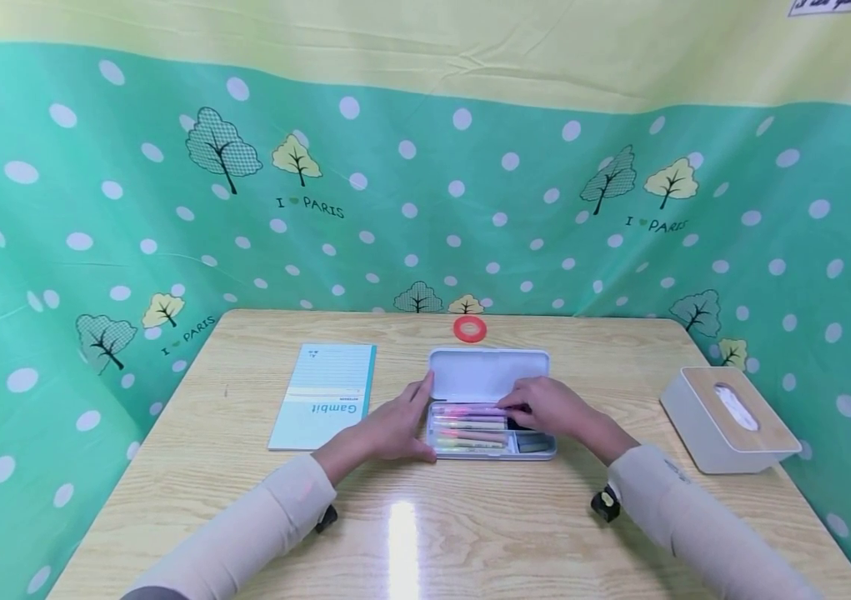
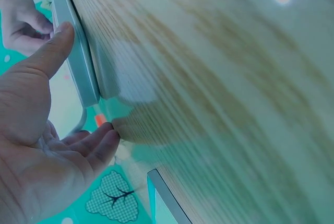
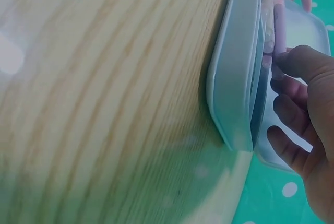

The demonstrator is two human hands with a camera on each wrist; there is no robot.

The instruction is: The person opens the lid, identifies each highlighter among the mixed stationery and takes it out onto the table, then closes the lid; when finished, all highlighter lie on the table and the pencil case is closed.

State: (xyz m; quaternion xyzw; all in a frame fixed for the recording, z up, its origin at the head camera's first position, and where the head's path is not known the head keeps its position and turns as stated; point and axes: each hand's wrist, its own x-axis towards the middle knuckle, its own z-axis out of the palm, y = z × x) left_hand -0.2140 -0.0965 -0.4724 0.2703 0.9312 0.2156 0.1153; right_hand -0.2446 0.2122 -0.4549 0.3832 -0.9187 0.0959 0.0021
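One purple pen (image 3: 280, 25) in right fingers (image 3: 295, 91), one pencil case (image 1: 487, 372).

Left hand (image 1: 392, 427) spread, thumb (image 2: 55, 54) apart from fingers (image 2: 102, 143); right hand (image 1: 548, 406) pinching, fingers bent; both sleeved forearms (image 1: 252, 521) extended forward

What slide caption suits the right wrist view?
Right hand pinches a slim lilac pen at an open, pale rectangular pencil case on a wood-grain table.

Behind your fingers (image 3: 291, 113) you wear long, pale beige fabric sleeves (image 1: 710, 523), a black blocky device (image 1: 606, 505) beneath each, a dark marking (image 1: 677, 470) on the right.
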